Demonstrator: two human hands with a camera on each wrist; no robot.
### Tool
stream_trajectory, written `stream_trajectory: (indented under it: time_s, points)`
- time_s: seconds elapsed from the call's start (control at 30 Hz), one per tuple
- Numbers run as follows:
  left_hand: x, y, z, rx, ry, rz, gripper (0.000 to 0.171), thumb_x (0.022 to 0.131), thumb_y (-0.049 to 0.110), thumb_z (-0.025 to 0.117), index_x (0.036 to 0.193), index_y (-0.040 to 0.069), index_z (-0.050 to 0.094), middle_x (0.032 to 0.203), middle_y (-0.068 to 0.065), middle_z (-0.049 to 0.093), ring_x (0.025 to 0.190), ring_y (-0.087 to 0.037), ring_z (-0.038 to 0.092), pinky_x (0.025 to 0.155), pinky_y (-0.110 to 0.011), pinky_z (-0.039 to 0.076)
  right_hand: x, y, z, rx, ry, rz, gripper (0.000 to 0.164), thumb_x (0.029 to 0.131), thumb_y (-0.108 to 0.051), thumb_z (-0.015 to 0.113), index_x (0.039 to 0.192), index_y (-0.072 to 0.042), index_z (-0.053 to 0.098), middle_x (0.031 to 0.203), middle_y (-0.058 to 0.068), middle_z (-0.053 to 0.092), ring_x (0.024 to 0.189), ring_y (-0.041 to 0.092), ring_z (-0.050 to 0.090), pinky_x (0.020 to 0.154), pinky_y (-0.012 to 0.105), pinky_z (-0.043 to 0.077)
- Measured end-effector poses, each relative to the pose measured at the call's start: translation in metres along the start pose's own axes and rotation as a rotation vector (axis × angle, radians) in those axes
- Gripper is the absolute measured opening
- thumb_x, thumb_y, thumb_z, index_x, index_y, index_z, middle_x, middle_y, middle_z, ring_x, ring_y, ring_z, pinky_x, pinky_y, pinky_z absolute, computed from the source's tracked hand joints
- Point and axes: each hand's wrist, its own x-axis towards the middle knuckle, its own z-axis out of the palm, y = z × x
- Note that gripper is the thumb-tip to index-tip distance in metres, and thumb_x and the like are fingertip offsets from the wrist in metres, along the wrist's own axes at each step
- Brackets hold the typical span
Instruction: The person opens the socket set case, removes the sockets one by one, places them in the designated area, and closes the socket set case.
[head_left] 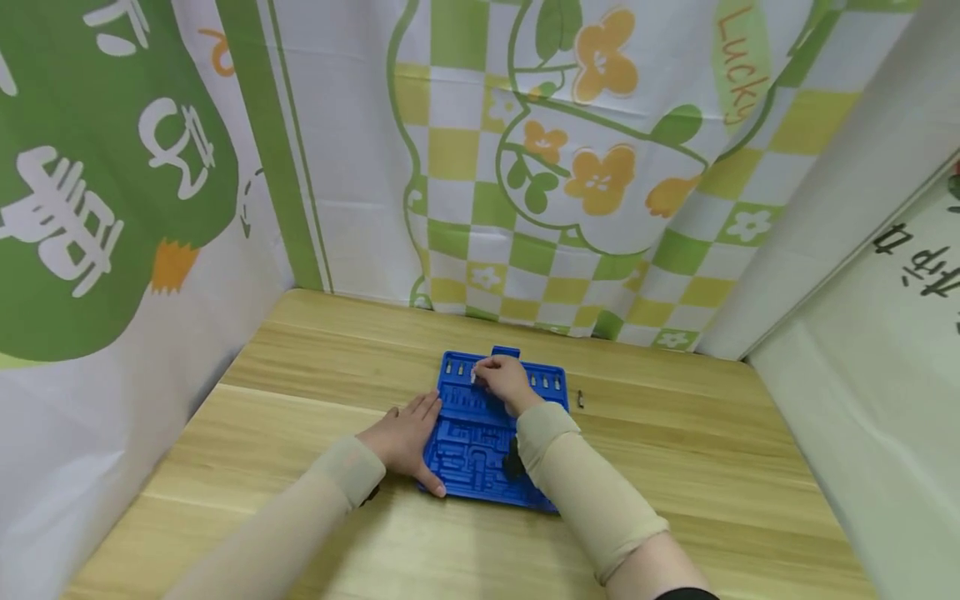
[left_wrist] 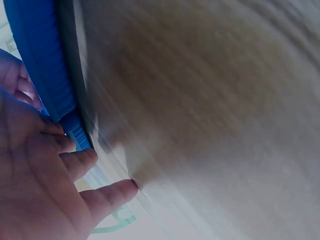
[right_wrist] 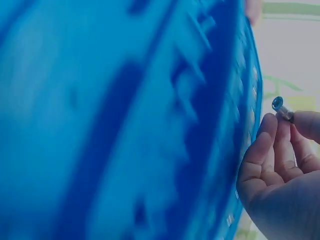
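Observation:
A blue moulded tool case tray (head_left: 459,492) lies flat on the wooden table, with a row of small metal pieces standing in slots along its far edge. My right hand (head_left: 506,379) is over that row and pinches a small metal socket (right_wrist: 283,108) between thumb and fingertips; its hollow end shows in the right wrist view. At the tray's left side, my left hand (head_left: 405,435) rests with fingers spread, the fingers along the edge and the thumb at the near left corner. The left wrist view shows its fingertips by the blue rim (left_wrist: 42,60).
One loose small metal piece (head_left: 581,399) lies on the table (head_left: 675,467) just right of the tray. A blue tab (head_left: 506,352) juts from the tray's far edge. A patterned curtain (head_left: 525,275) hangs behind the table, and pale sheets flank both sides.

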Motion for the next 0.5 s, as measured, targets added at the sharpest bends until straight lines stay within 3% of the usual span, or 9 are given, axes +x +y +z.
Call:
stream_trajectory:
  time_s: [0.13, 0.37, 0.5]
  points:
    - [0.000, 0.000, 0.002, 0.003, 0.005, -0.001, 0.148, 0.060, 0.078, 0.085, 0.164, 0.000, 0.015, 0.172, -0.015, 0.008, 0.156, -0.036, 0.012, 0.118, -0.065, 0.024, -0.002, 0.000, -0.025, 0.000, 0.016, -0.008, 0.023, 0.105, -0.015, 0.062, 0.119, 0.000, 0.070, 0.110, 0.013, 0.070, 0.100, 0.027, 0.066, 0.092, 0.042, 0.054]
    - [-0.002, 0.001, 0.004, -0.029, 0.012, 0.011, 0.147, 0.060, 0.074, 0.088, 0.164, -0.002, 0.016, 0.172, -0.016, 0.008, 0.156, -0.038, 0.012, 0.118, -0.066, 0.022, -0.003, 0.010, -0.074, 0.043, 0.048, -0.013, 0.023, 0.103, -0.008, 0.061, 0.116, 0.010, 0.065, 0.094, 0.011, 0.068, 0.089, 0.025, 0.064, 0.080, 0.037, 0.054]
    - [0.000, 0.001, 0.003, -0.044, 0.015, 0.009, 0.147, 0.061, 0.073, 0.088, 0.164, -0.001, 0.014, 0.172, -0.015, 0.007, 0.157, -0.037, 0.010, 0.119, -0.066, 0.019, -0.001, 0.013, -0.099, 0.048, 0.053, -0.004, 0.027, 0.104, -0.007, 0.059, 0.120, 0.013, 0.062, 0.094, 0.010, 0.070, 0.088, 0.020, 0.066, 0.089, 0.040, 0.056]
